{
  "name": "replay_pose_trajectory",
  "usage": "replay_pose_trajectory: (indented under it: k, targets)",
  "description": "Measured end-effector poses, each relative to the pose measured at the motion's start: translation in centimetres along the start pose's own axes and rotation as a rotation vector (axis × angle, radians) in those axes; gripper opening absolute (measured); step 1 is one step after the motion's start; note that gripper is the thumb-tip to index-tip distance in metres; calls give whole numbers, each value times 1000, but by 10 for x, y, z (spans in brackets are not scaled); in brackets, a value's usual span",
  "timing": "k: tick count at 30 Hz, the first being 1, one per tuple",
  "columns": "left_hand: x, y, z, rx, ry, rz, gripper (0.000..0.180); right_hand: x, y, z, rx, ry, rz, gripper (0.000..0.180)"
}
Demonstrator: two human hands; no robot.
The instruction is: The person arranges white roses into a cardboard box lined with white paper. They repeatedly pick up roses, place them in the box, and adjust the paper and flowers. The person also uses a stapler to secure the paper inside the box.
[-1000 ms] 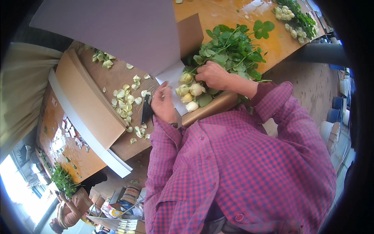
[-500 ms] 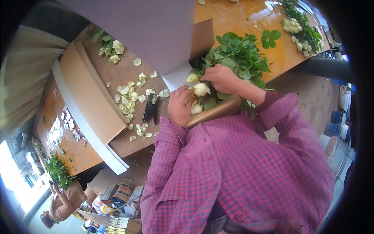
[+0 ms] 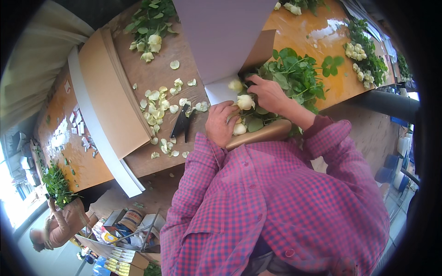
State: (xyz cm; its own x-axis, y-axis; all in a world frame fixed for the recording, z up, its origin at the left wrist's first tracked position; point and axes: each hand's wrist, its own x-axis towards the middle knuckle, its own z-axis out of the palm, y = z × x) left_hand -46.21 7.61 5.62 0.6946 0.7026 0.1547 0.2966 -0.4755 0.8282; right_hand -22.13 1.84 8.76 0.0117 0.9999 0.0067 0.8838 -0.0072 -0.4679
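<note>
A bunch of white roses (image 3: 246, 102) with leafy stems (image 3: 294, 73) lies right in front of me, heads to the left. My left hand (image 3: 221, 123) curls at the near left of these heads, fingers and thumb pressed against one bloom. Just beyond, my right hand (image 3: 267, 93) is closed, pinching at a pale yellow-white rose (image 3: 235, 85) whose head is smeared by motion; its stem is mostly hidden by the fingers. White wrapping sheet (image 3: 221, 92) and brown cardboard (image 3: 258, 49) stand behind the flowers. A smooth bronze-coloured edge (image 3: 262, 133) runs between the bunch and my shirt.
Loose petals (image 3: 159, 106) and a black hinged hand tool (image 3: 181, 123) lie on the wooden table to the left. Stacked cardboard sheets (image 3: 115, 96) stand farther left. More roses (image 3: 154, 43) rest at the back. Another person (image 3: 64, 221) handles greenery at lower left.
The view has shifted, so the table appears moved. My right hand has moved slightly away from the white bloom, and the pale rose beside it is now blurred. My left hand stays at the heads.
</note>
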Motion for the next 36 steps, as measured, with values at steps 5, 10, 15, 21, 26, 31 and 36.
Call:
replay_pose_trajectory:
  k: [5,10,15,21,26,31,36]
  targets:
    - [-4,-6,3,-49,20,-9,31,2,-5,3,37,14,-63,42]
    - [-10,-7,6,-53,41,-68,33,-4,-11,6,61,-143,-123,49]
    - [-9,3,-3,-339,34,-279,44,-6,-6,7,20,-228,-132,51]
    - [8,5,-15,-126,110,-40,53,-5,-5,6,14,-268,-145,51]
    - [29,-17,-10,-80,-163,171,45,-2,-6,5,-1,-303,-146,48]
    - [27,-22,-1,39,-182,164,42,-16,-10,-6,74,-183,-94,43]
    - [24,-16,1,72,-164,145,44,-24,6,-51,249,117,-169,41]
